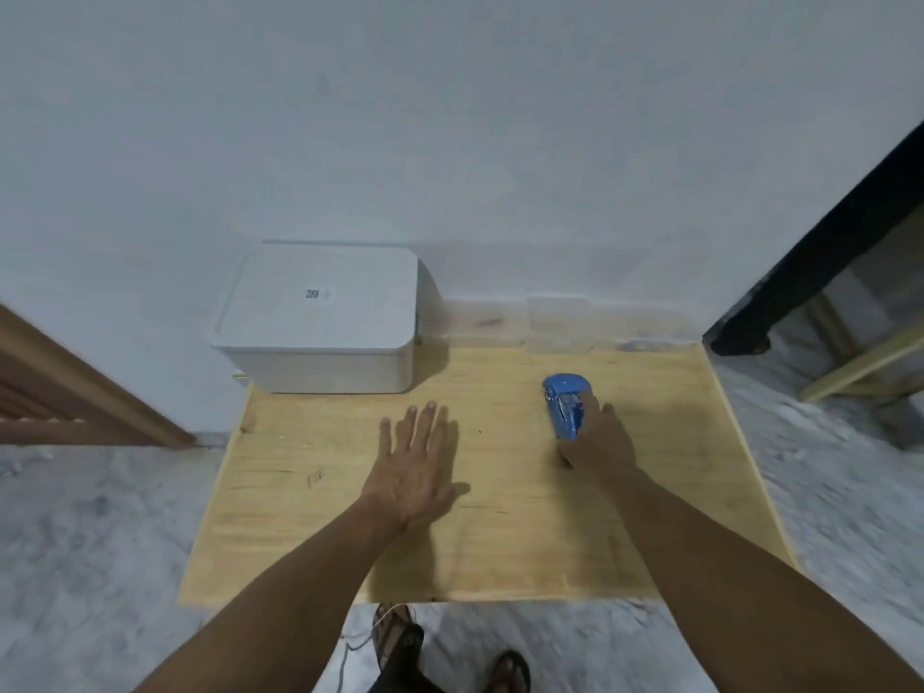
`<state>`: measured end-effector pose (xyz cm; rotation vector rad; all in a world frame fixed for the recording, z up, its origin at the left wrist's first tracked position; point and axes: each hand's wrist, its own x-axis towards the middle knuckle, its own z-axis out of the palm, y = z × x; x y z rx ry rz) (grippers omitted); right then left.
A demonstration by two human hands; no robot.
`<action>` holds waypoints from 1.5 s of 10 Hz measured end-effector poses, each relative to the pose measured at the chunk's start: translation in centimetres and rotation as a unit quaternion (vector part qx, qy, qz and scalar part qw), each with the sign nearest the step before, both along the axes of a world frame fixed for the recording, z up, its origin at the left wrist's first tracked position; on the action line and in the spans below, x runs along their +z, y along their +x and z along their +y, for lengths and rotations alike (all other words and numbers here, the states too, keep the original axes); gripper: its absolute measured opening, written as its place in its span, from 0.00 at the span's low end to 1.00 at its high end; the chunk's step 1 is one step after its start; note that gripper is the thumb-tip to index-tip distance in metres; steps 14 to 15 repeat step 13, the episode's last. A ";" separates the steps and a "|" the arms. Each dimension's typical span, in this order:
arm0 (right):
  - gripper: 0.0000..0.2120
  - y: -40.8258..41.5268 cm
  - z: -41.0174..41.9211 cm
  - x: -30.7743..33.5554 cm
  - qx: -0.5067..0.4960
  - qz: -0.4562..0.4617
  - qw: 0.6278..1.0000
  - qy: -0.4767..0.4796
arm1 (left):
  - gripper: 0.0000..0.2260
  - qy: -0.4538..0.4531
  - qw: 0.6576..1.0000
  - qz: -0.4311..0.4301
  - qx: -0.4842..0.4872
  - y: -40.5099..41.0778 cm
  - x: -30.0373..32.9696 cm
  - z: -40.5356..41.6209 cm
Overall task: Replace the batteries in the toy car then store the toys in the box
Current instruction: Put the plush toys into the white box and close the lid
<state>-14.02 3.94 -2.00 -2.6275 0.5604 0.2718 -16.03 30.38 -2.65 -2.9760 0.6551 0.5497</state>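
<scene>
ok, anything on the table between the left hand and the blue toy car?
Nothing: in the head view, only bare wooden table separates the flat left hand from the blue toy car, which the right hand grips.

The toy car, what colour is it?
Blue. The toy car shows in the head view, on the wooden table, gripped by the right hand.

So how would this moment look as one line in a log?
right hand: grips blue toy car | left hand: open, flat over table | box: lid on
</scene>
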 end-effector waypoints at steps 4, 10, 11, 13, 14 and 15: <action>0.31 -2.6 2.8 0.2 0.036 -0.105 0.991 0.069 | 0.52 0.052 0.970 0.170 0.165 -0.7 -2.7 1.6; 0.37 -5.3 11.2 0.6 0.053 -0.029 0.997 -0.040 | 0.53 0.049 0.970 0.171 0.166 -0.9 -2.8 1.5; 0.38 -5.3 11.1 0.7 0.061 -0.017 0.997 -0.045 | 0.53 0.053 0.972 0.159 0.166 -1.0 -2.6 1.4; 0.35 -6.3 9.4 0.8 0.017 -0.089 0.995 0.030 | 0.51 0.035 0.969 0.142 0.199 -1.7 -2.5 0.9; 0.35 -6.3 9.4 0.8 0.017 -0.089 0.995 0.030 | 0.51 0.035 0.969 0.142 0.199 -1.7 -2.5 0.9; 0.35 -6.3 9.4 0.8 0.017 -0.089 0.995 0.030 | 0.51 0.035 0.969 0.142 0.199 -1.7 -2.5 0.9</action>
